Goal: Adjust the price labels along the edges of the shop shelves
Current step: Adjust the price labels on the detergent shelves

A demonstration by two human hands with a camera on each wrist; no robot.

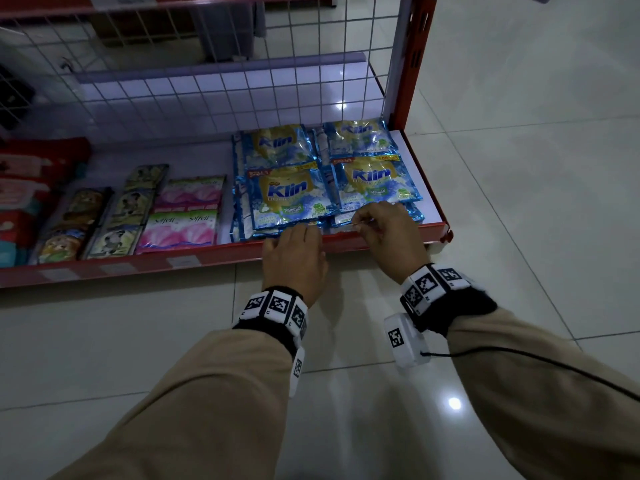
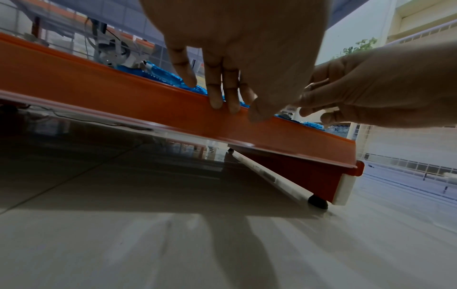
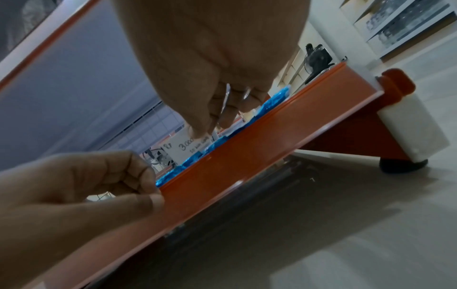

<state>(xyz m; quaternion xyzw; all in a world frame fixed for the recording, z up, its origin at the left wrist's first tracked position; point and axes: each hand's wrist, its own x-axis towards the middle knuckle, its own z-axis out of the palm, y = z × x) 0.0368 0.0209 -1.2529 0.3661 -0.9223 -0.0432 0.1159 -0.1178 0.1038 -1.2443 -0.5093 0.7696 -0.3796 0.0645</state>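
Lowest red metal shelf [image 1: 214, 256] of a wire-backed shop rack, just above the pale tiled floor [image 1: 519, 168]. Left hand [image 1: 294, 261] laid over the red front lip near the shelf's right end, fingers [image 2: 215, 97] straight and pressed against the lip's upper edge, gripping nothing. Right hand [image 1: 391, 230] just beside it, toward the right front corner, thumb and fingers curled and pinching a small white handwritten paper price label [image 3: 190, 145], held above the lip's top edge and in front of the packets; "Rp 3000" readable in the right wrist view. Blue Klin detergent sachets [image 1: 294, 195] stacked flat at the right end of the shelf, directly behind both hands. Pink-and-green Soffell sachets [image 1: 183, 216] near the front edge at the middle. Red packages [image 1: 31, 174] at the left end.
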